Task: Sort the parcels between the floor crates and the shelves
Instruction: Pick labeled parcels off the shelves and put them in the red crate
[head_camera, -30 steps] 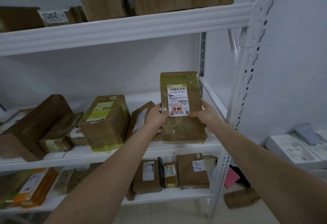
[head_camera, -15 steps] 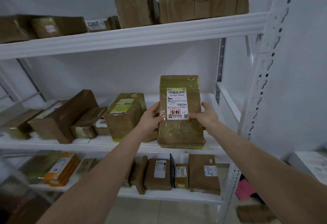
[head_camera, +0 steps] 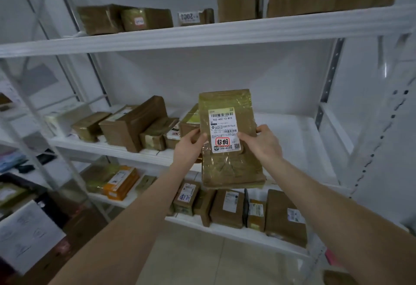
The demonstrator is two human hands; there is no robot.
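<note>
White shelves (head_camera: 202, 35) behind, both hands grip an upright, tape-wrapped brown parcel (head_camera: 229, 163) with white label.

Upright tape-wrapped brown parcel (head_camera: 229, 167), label (head_camera: 224, 130) outward, seemingly before middle shelf (head_camera: 292, 127)

Middle white metal shelf (head_camera: 292, 131): right half shows bare board, open to the front, under the upper white shelf beam (head_camera: 225, 33). Left half is blocked by a row of brown taped cardboard boxes (head_camera: 132, 125). The flat tape-wrapped brown parcel (head_camera: 227, 167), gripped by the left hand (head_camera: 189, 147) and right hand (head_camera: 263, 145), fronts the gap. A white perforated upright post (head_camera: 378, 147) bounds the right.
</note>
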